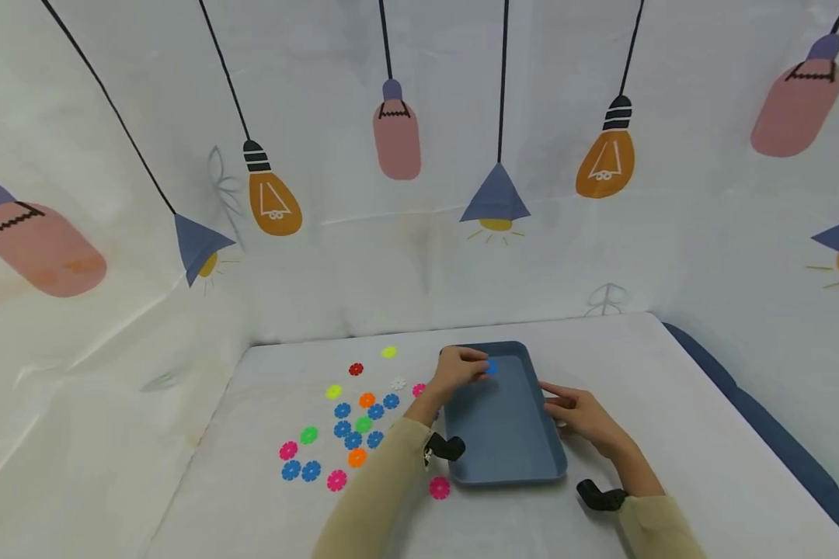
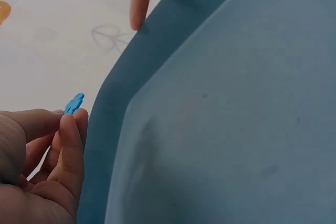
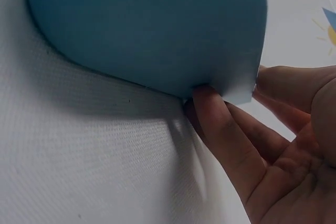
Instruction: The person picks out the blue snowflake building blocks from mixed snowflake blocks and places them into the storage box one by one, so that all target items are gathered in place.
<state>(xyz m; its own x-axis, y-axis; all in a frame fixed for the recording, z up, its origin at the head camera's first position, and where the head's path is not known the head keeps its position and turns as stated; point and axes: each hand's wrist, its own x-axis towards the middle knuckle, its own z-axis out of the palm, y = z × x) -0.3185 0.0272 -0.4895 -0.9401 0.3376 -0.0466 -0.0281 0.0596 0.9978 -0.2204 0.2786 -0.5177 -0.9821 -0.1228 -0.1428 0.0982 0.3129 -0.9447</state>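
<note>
My left hand (image 1: 457, 369) is over the far left part of the blue-grey tray (image 1: 506, 435), pinching a blue flower-shaped disc (image 1: 492, 366) between thumb and fingertips. In the left wrist view the blue disc (image 2: 74, 103) stands on edge above the fingertips. At the tray's right side, my right hand (image 1: 583, 419) holds the rim. The right wrist view shows a finger against the tray wall (image 3: 147, 35) from outside and low down, with the thumb (image 3: 289, 85) at the rim. The tray's visible floor bears no discs.
Left of the tray, several discs lie scattered on the white table, including blue discs (image 1: 342, 429), a green disc (image 1: 309, 435), an orange disc (image 1: 357, 457) and a red disc (image 1: 356, 369). A pink disc (image 1: 439, 487) lies near the tray's front left corner. A printed curtain (image 1: 419, 256) hangs behind.
</note>
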